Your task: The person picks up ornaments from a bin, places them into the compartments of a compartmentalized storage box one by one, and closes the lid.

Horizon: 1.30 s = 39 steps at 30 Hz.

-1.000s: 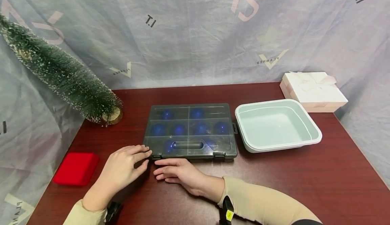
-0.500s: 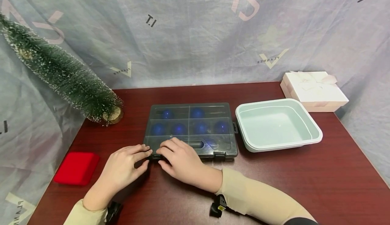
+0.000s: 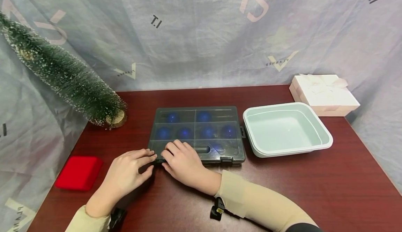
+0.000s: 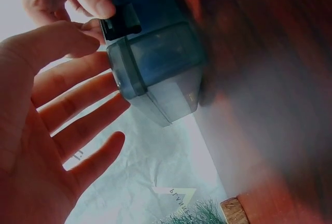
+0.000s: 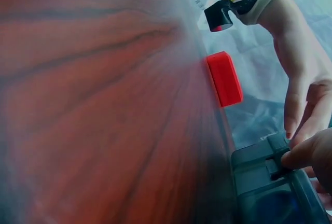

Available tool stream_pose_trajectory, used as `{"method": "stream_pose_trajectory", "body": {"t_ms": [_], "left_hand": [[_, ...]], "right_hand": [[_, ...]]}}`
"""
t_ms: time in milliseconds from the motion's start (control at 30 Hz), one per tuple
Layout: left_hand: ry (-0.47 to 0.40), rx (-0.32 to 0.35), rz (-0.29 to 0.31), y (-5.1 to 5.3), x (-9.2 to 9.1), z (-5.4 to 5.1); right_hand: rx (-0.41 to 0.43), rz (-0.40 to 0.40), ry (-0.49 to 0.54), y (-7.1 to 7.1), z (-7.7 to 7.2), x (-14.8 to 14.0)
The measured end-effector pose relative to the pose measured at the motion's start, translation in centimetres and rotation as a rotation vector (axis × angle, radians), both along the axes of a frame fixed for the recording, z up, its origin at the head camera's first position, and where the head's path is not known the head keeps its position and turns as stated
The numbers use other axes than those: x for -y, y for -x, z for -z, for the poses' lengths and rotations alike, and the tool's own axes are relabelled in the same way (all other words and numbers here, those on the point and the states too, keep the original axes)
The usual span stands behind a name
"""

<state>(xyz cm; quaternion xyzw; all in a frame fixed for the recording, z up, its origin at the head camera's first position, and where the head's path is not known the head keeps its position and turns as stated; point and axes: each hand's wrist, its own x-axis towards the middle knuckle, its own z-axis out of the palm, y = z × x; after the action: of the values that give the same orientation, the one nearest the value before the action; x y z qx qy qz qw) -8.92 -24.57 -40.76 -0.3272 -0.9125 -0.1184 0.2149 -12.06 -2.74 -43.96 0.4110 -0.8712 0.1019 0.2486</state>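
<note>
A dark translucent storage case (image 3: 230,148) lies with its lid down on the table, blue balls (image 3: 184,133) showing through it. At its front left corner my left hand (image 3: 127,172) touches the side with extended fingers, thumb held apart. My right hand (image 3: 185,164) is over the lid's front edge, fingers bent on top. In the left wrist view its thumb presses the black latch (image 4: 127,23) on the front face; the right wrist view shows the same thumb at that latch (image 5: 277,166). The second latch (image 3: 226,159), farther right, is untouched. The right hand hides part of the lid's handle recess.
A pale green basin (image 3: 287,129) stands close to the case's right side. Behind it is a white gift box (image 3: 326,94) with a bow. A red box (image 3: 78,173) lies at the left edge, and a small artificial tree (image 3: 72,78) stands behind it.
My right hand has moved up from the table in front of the case onto its front edge and left latch. The left hand stays at the corner; the case has not moved.
</note>
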Motion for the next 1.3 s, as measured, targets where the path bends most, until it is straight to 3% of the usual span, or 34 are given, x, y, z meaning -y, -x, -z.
{"method": "stream_pose_trajectory", "body": {"t_ms": [533,833,1000,1233,1300], "left_hand": [[-0.006,-0.006,-0.017,-0.3,0.4,0.3],[-0.006,0.013,-0.019,-0.2,0.3,0.0],[0.008,0.089,-0.026,0.3,0.3,-0.8],[0.052,0.350,-0.084,2.2,-0.3,-2.7],[0.056,0.382,-0.077,3.2,-0.8,-3.1]], "right_hand": [[-0.041,0.034,-0.006,-0.5,-0.3,1.0],[-0.019,0.063,-0.023,-0.6,-0.4,1.2],[0.039,0.047,-0.068,-0.5,-1.2,1.0],[0.332,-0.020,-0.051,0.4,-3.8,-0.7],[0.352,-0.033,-0.043,1.0,-4.4,-1.8]]}}
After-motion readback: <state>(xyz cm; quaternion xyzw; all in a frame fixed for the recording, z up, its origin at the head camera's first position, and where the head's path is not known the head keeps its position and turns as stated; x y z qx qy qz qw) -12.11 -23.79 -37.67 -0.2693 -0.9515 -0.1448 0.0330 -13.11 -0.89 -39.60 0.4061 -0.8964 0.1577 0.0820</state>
